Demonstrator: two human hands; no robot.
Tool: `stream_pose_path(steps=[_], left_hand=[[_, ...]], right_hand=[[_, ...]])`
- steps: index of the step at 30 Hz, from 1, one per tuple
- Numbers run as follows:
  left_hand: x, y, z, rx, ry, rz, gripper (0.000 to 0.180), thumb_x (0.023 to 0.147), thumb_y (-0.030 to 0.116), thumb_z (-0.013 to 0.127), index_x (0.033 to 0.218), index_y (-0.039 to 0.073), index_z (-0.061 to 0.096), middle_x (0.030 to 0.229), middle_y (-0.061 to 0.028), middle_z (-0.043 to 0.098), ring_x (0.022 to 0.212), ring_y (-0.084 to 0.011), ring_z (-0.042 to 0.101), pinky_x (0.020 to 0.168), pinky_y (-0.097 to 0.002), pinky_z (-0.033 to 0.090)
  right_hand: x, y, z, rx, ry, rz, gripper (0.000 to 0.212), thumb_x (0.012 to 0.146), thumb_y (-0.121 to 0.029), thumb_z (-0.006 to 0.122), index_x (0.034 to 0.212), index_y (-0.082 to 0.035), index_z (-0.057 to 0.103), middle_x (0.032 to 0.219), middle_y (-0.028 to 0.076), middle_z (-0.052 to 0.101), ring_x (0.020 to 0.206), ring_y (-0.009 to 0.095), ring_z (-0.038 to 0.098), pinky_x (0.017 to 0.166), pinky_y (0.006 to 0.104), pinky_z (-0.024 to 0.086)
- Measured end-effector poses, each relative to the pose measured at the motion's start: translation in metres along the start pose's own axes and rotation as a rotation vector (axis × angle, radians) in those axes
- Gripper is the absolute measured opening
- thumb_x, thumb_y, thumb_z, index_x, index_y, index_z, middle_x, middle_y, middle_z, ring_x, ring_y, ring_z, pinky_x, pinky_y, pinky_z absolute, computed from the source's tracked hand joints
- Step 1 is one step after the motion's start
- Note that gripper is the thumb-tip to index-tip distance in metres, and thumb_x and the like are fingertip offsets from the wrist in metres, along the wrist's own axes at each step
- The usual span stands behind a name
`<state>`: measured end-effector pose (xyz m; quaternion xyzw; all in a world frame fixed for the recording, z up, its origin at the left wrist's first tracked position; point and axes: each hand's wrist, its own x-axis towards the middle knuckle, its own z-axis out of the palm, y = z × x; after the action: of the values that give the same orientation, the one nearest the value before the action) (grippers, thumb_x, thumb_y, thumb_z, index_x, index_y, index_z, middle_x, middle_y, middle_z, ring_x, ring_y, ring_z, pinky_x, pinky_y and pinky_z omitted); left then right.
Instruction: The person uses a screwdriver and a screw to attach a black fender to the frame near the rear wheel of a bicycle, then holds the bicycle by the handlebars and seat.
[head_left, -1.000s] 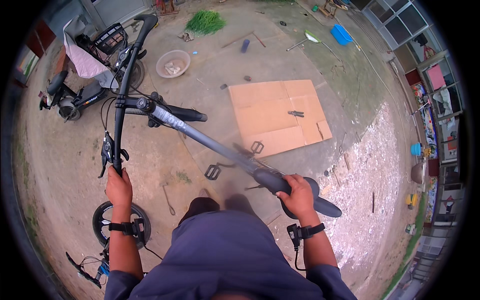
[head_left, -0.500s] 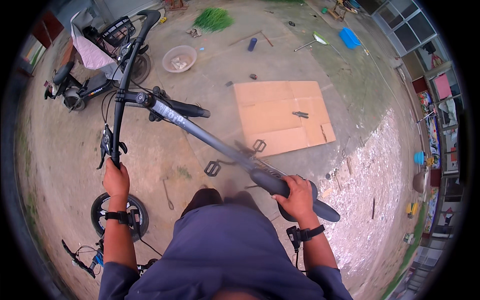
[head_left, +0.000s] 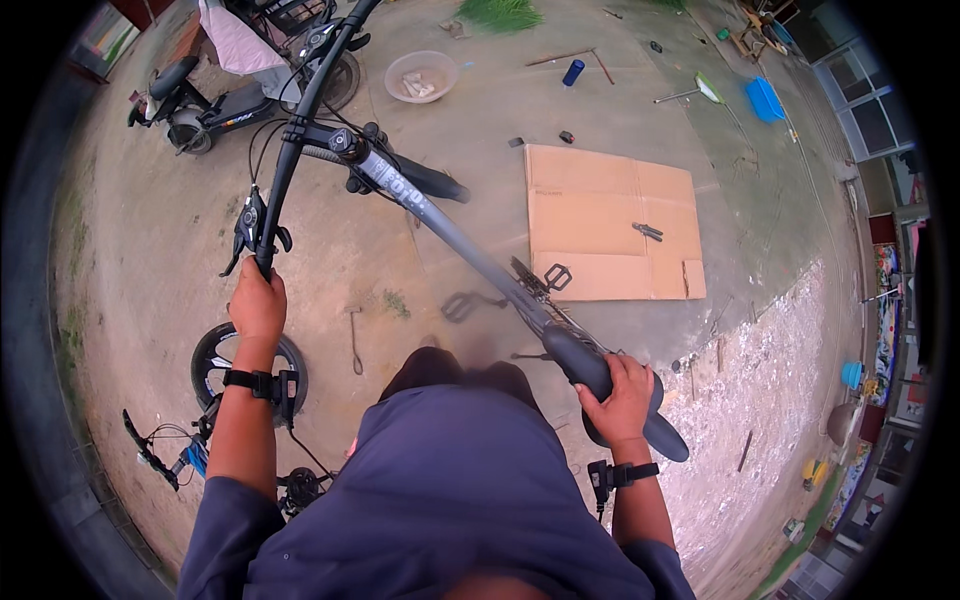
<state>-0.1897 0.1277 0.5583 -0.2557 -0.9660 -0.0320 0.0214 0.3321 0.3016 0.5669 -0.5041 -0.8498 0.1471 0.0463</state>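
A grey bicycle stands upright in front of me, running from the upper left to the lower right. My left hand is closed around the end of the black handlebar, just below the brake lever. On the black saddle rests my right hand, its thumb at the near side and its fingers curled over the top. The near pedal is blurred, while the far pedal shows clearly. My body hides part of the ground below.
A flat cardboard sheet bears pliers. Beyond the handlebar stand an electric scooter and a basin. A second bicycle is at my left. Whitish scraps cover the ground at right. A blue tub stands farther off.
My view has shifted, so the ground things and the bicycle's front appear farther right and higher. The near pedal has moved and blurred. Both hands keep their holds.
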Motion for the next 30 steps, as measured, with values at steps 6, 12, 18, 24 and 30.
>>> stream_pose_path(steps=[6, 12, 18, 24, 30], left_hand=[[0.002, -0.010, -0.002, -0.016, 0.004, -0.002, 0.030, 0.093, 0.027, 0.061, 0.117, 0.011, 0.053, 0.101, -0.0188, 0.071, 0.082, -0.0425, 0.069, 0.070, -0.0542, 0.054], [0.005, -0.022, -0.003, -0.063, 0.018, 0.019, 0.030, 0.092, 0.025, 0.062, 0.116, 0.010, 0.053, 0.096, -0.0195, 0.071, 0.079, -0.0430, 0.068, 0.068, -0.0543, 0.054], [-0.001, -0.043, -0.003, -0.071, 0.021, 0.044, 0.029, 0.091, 0.025, 0.063, 0.114, 0.010, 0.052, 0.093, -0.0195, 0.071, 0.079, -0.0425, 0.068, 0.068, -0.0538, 0.054], [0.016, -0.036, -0.018, -0.056, -0.017, 0.069, 0.025, 0.093, 0.024, 0.061, 0.110, 0.009, 0.052, 0.097, -0.0170, 0.070, 0.082, -0.0406, 0.069, 0.069, -0.0527, 0.054], [0.075, 0.000, -0.037, -0.031, -0.035, 0.110, 0.023, 0.094, 0.025, 0.060, 0.108, 0.008, 0.053, 0.099, -0.0152, 0.069, 0.085, -0.0384, 0.070, 0.070, -0.0518, 0.055]], right_hand=[[-0.002, -0.009, 0.009, -0.023, 0.016, -0.014, 0.064, 0.067, -0.036, 0.083, 0.122, -0.008, 0.063, 0.123, 0.012, 0.058, 0.123, 0.033, 0.052, 0.114, 0.0593, 0.028], [-0.008, -0.018, 0.019, -0.049, 0.017, -0.013, 0.064, 0.068, -0.035, 0.082, 0.122, -0.008, 0.063, 0.123, 0.014, 0.058, 0.121, 0.034, 0.053, 0.115, 0.0602, 0.027], [-0.023, -0.024, 0.035, -0.082, 0.054, -0.044, 0.063, 0.068, -0.035, 0.080, 0.121, -0.007, 0.063, 0.121, 0.015, 0.058, 0.119, 0.035, 0.054, 0.115, 0.0599, 0.028], [-0.008, -0.023, 0.041, -0.094, 0.085, -0.075, 0.060, 0.070, -0.034, 0.079, 0.121, -0.006, 0.063, 0.118, 0.016, 0.061, 0.114, 0.036, 0.057, 0.113, 0.0601, 0.030], [0.053, -0.014, 0.028, -0.062, 0.100, -0.091, 0.060, 0.072, -0.034, 0.079, 0.123, -0.007, 0.064, 0.120, 0.015, 0.062, 0.115, 0.035, 0.057, 0.114, 0.0584, 0.030]])
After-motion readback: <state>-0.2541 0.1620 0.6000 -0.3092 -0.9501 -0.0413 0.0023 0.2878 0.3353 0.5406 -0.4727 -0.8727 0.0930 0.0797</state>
